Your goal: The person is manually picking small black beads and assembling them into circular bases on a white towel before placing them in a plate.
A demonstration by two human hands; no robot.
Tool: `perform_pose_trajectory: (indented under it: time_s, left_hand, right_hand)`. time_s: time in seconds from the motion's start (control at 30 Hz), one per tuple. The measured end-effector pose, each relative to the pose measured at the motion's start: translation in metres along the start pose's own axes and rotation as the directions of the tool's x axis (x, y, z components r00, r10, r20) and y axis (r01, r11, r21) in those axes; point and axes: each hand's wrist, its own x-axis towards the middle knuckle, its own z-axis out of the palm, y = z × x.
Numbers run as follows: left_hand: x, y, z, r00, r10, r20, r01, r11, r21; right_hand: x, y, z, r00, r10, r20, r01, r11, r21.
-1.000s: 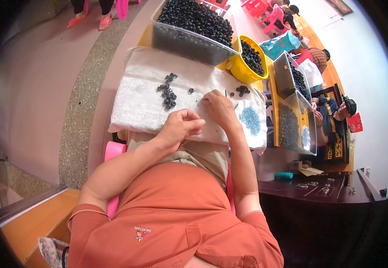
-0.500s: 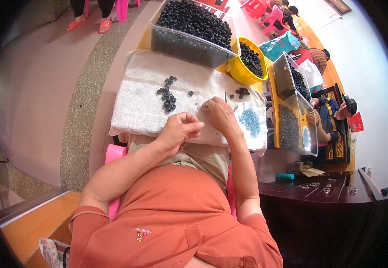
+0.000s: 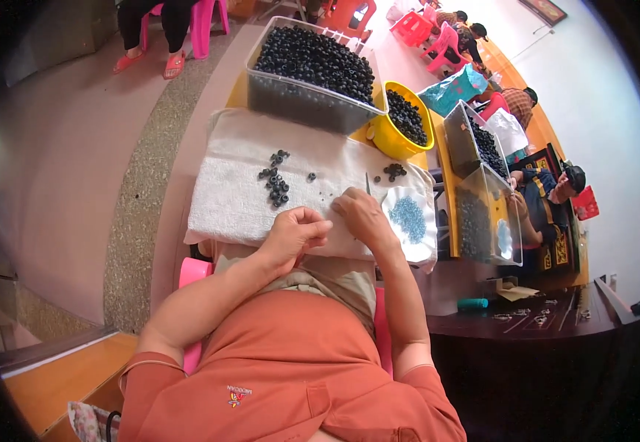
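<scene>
Over the near edge of a white towel (image 3: 224, 162), my left hand (image 3: 294, 234) is closed in a pinch, thumb against fingertips. Whatever it holds is too small to make out. My right hand (image 3: 364, 217) reaches down to the towel with its fingertips drawn together, next to a few tiny specks; anything between them is hidden. Small black ring-like pieces (image 3: 275, 184) form a loose cluster left of centre, and one single black piece (image 3: 312, 177) sits apart. Beside my right hand are a thin pointed tool (image 3: 368, 183) and a white dish (image 3: 424, 247) of small pale-blue beads (image 3: 408, 219).
Beyond the towel stand a clear plastic bin (image 3: 298, 96) and a yellow bucket (image 3: 390, 136), both full of black pieces. More black pieces (image 3: 393, 172) lie above the dish. Clear bins (image 3: 474, 151) stand at the right, where a person (image 3: 544, 188) sits.
The whole view has shifted slightly, so the towel and bins appear lower. My right fingertips stay near the specks on the towel; my left hand keeps its pinch.
</scene>
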Motion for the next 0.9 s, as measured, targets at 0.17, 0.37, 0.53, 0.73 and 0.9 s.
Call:
perform_pose_trajectory:
  time_s: [0.17,0.37,0.53,0.73,0.9]
  left_hand:
    - [-0.001,0.002,0.001,1.0,-0.004,-0.003,0.004,1.0,0.009]
    - [-0.002,0.002,0.001,1.0,-0.011,-0.005,0.011,1.0,-0.005]
    - [-0.003,0.001,0.0,1.0,0.012,0.005,-0.012,1.0,-0.02]
    - [-0.001,0.0,-0.001,1.0,0.026,0.008,-0.026,1.0,-0.014]
    - [0.0,-0.001,-0.002,0.999,0.046,0.009,-0.046,0.998,0.034]
  right_hand:
    - [-0.003,0.002,0.001,0.995,-0.07,-0.076,0.067,0.997,-0.043]
    - [-0.002,0.001,0.004,0.99,-0.043,-0.131,0.039,0.999,-0.034]
    - [0.001,-0.006,0.004,0.985,0.0,-0.171,0.001,1.0,0.006]
    - [0.002,-0.007,0.002,0.978,0.051,-0.204,-0.022,0.99,0.141]
    - [0.0,-0.011,-0.012,0.979,0.107,-0.173,-0.06,0.965,0.254]
